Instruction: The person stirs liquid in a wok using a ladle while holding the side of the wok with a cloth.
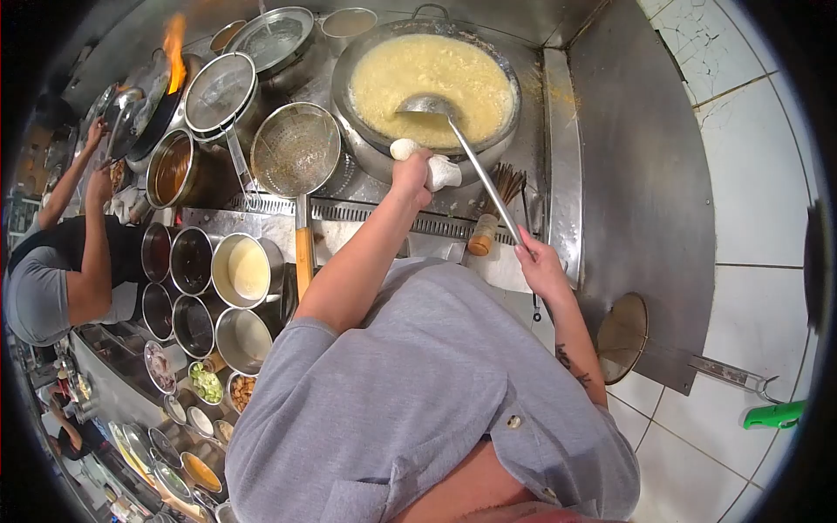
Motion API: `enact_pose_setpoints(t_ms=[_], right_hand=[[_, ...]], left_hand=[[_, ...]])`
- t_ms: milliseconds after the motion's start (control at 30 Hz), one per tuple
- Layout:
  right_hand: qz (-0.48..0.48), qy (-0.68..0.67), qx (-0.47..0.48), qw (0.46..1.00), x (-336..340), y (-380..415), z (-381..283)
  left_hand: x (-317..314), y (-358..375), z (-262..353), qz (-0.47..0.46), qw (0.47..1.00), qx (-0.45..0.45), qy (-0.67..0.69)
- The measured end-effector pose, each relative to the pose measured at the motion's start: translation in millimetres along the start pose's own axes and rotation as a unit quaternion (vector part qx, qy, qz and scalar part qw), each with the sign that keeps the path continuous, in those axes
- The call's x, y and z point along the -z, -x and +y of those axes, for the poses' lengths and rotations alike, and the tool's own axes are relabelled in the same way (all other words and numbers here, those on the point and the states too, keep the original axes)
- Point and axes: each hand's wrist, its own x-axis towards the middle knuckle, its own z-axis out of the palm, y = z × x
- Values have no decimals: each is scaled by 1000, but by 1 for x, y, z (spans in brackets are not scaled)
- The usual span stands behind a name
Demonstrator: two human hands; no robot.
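Observation:
A large wok (342, 96) on the range holds a pale yellow, lumpy liquid. My left hand (413, 177) is closed around a folded white cloth (445, 173) at the wok's near rim; whatever the cloth covers is hidden. Farther right, my right hand (540, 264) grips the long metal handle of a ladle (429, 105). The ladle's bowl lies tilted in the liquid near the middle of the wok. Below the wok's right side, a bamboo wok brush (500, 205) rests near the ladle's handle.
Left of the wok sit a perforated strainer (296, 150) with a wooden handle and a mesh strainer (220, 93). Several metal pots (247, 271) of sauces stand lower left. At far left a co-worker (74, 261) handles a pan beside a tall flame (175, 54). A metal wall (636, 174) borders the right.

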Motion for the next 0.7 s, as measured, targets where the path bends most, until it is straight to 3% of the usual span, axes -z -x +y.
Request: enact_pose_setpoints(t_ms=[67,367,567,700], right_hand=[[36,15,53,998,-10,-18,13],[59,68,8,996,-11,-71,-39],[110,79,102,986,-22,-119,-23],[108,110,72,985,-19,-135,-43]], left_hand=[[-1,1,0,-9,1000,-11,6],[9,-10,-9,-59,998,-19,12],[28,28,0,-109,993,33,38],[61,48,1,-167,982,66,52]])
